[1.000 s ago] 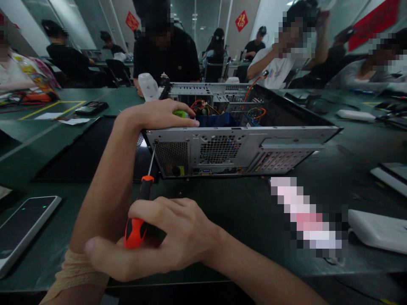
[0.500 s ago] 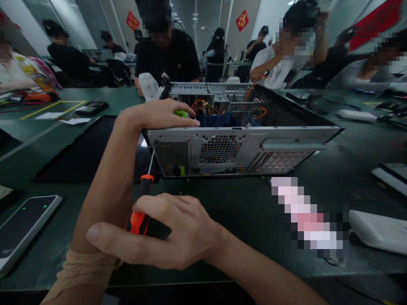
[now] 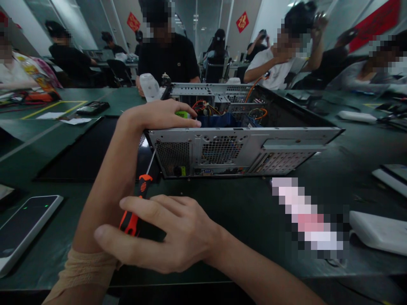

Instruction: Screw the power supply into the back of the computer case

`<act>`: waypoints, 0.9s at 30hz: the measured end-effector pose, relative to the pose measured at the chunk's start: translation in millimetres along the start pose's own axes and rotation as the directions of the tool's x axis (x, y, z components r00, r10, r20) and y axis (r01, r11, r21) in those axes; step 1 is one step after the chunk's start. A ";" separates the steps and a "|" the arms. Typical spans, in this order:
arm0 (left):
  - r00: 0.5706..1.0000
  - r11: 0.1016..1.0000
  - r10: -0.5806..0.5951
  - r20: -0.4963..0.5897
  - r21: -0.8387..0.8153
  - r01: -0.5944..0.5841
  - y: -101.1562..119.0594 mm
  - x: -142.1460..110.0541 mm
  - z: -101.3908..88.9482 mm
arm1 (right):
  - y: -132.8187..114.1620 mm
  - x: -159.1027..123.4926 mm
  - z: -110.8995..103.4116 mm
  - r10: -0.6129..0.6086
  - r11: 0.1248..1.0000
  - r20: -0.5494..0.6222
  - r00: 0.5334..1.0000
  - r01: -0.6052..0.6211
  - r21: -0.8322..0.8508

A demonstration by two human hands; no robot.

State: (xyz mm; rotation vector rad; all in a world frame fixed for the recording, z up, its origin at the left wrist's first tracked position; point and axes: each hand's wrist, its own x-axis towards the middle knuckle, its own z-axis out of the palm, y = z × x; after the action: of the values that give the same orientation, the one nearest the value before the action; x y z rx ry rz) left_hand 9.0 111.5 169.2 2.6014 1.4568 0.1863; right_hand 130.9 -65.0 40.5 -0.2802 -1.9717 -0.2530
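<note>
An open computer case (image 3: pixel 251 135) lies on its side, its perforated metal back panel facing me. My left hand (image 3: pixel 168 113) lies palm down over the panel's top left edge, thumb and index finger apart, beside a part with a green label (image 3: pixel 183 114) inside the case. A screwdriver (image 3: pixel 144 185) with an orange and black handle leans up to the panel's upper left corner, its tip at a screw. My right hand (image 3: pixel 171 233) has its index finger across the handle, while the thumb stands away from it. Its other fingers are mostly hidden.
A black side panel (image 3: pixel 82 152) lies left of the case. A white-edged device (image 3: pixel 28 228) with green lights sits at the near left, a white device (image 3: pixel 378 231) at the near right. A hard drive (image 3: pixel 92 108) lies farther left. Several people sit across the table.
The screwdriver handle has turned about its axis and its rear end has swung slightly left. My right index finger has straightened leftward. My left hand stays in place.
</note>
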 end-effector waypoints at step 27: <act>1.000 1.000 0.004 -0.002 0.015 -0.004 -0.6 -0.2 -0.3 | -5.5 3.9 -2.4 -0.005 1.000 -0.022 1.000 0.005 -0.008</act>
State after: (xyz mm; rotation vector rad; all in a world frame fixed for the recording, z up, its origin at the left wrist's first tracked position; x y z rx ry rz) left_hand 8.4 111.6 169.4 2.6169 1.4598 0.1785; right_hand 129.8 -70.6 44.8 -0.2764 -1.9504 -0.2658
